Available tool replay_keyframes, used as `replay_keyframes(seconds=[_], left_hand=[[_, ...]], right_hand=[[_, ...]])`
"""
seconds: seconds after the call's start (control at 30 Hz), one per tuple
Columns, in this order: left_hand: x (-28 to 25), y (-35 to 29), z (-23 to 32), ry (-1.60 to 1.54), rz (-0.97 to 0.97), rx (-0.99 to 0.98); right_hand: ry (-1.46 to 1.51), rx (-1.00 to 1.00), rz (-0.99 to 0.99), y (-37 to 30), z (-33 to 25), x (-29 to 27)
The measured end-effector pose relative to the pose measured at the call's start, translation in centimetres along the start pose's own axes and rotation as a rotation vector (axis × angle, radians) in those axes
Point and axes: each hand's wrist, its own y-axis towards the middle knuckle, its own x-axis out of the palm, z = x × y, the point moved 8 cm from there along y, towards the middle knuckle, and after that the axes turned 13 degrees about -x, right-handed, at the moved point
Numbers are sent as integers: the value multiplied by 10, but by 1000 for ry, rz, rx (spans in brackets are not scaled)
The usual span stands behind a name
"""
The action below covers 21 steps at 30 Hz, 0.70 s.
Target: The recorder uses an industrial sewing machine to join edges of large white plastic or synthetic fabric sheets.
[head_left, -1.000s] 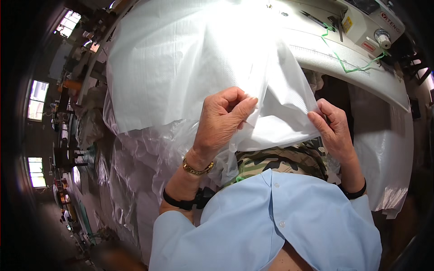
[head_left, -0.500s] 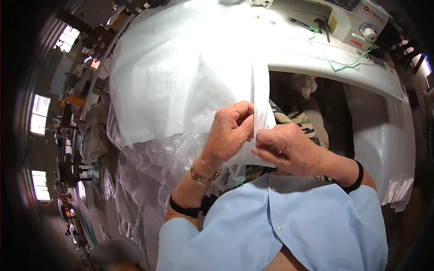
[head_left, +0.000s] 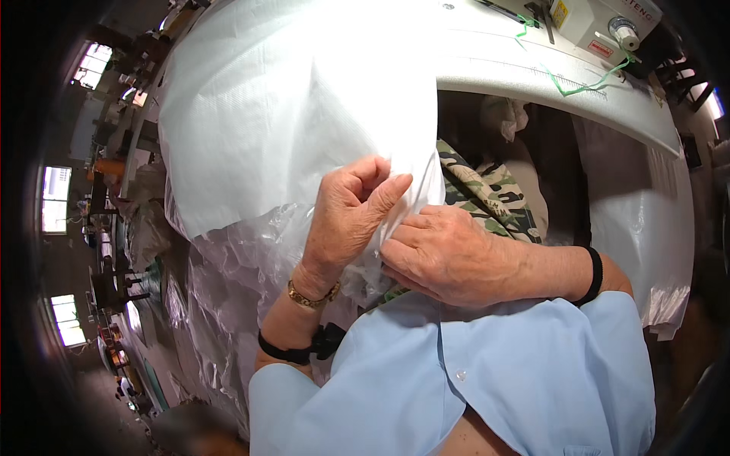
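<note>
A large white woven plastic sheet [head_left: 243,129] spreads from the worktable down toward my lap. Its right-hand edge is gathered into creases between my hands. My left hand [head_left: 346,213] is closed at these creases, fingers curled and thumb pressed along the sheet; the fingertips are partly hidden. Just to the right and nearer to me, my right hand [head_left: 452,258] grips the lower part of the same edge, its fingers curled under. Crumpled clear plastic film [head_left: 243,277] hangs below the sheet on the left.
A pale sewing table [head_left: 525,80] with a ruler scale curves across the upper right. On it are a machine housing [head_left: 601,30] with a knob, a green strip [head_left: 563,92] and dark tools. Camouflage cloth [head_left: 494,197] covers my lap. More white sheeting [head_left: 639,220] hangs at the right.
The long folded strip between my hands has turned over and bunched up. My left hand has shifted left and my right hand has followed, turning knuckles up. The view has tilted slightly.
</note>
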Motion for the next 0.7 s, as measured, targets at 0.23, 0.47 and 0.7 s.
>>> replay_keyframes(seconds=[0.23, 0.47, 0.7], left_hand=[[-49, -4, 39, 191, 161, 53], [-45, -8, 148, 623, 154, 382], [-13, -16, 85, 1297, -8, 564]], right_hand=[[174, 524, 781, -61, 106, -7], [995, -277, 427, 131, 121, 31], [859, -55, 377, 129, 141, 88]])
